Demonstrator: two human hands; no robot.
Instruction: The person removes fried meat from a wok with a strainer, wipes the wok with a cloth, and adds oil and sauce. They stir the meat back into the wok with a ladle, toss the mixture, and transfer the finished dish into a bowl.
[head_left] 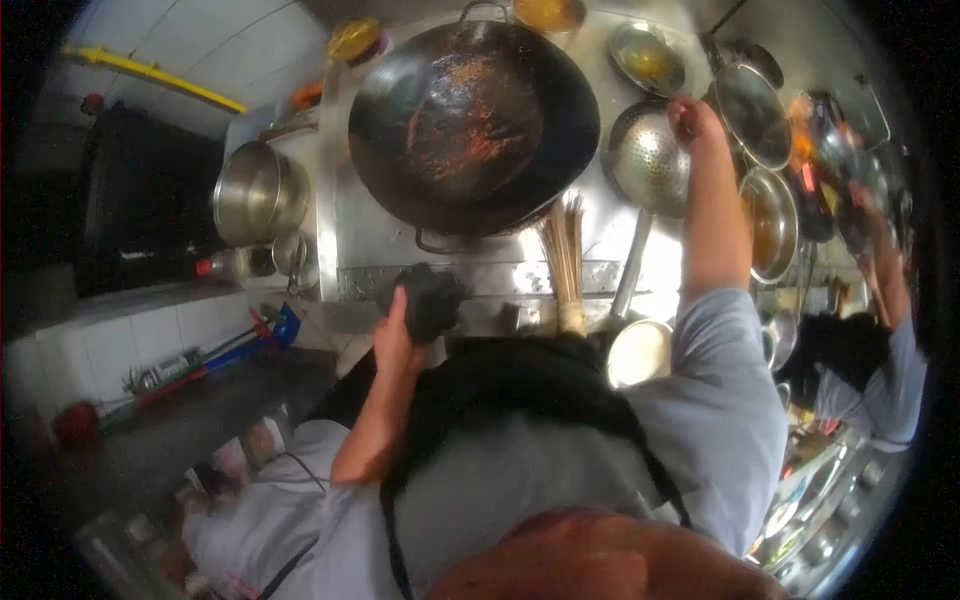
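My left hand (395, 345) is wrapped round a dark, bunched cloth (432, 302), thumb up, just in front of the stove's edge. Behind the cloth sits a large black wok (568, 140) with reddish, oily residue inside. My right hand (696, 120) reaches forward over the edge of a perforated strainer (642, 160). Its fingers look curled together; whatever they hold is too small and blurred to name. Beyond that hand stands a metal bowl (622, 60) with something yellow in it. A bamboo wok brush (567, 250) leans between the wok and the strainer's handle.
A deep metal pot (240, 195) stands left of the stove. On the right are a sieve-like round pan (752, 115) and a metal bowl of brownish liquid (790, 225). A pale round container (640, 355) sits near my body. Another person (880, 370) works at far right.
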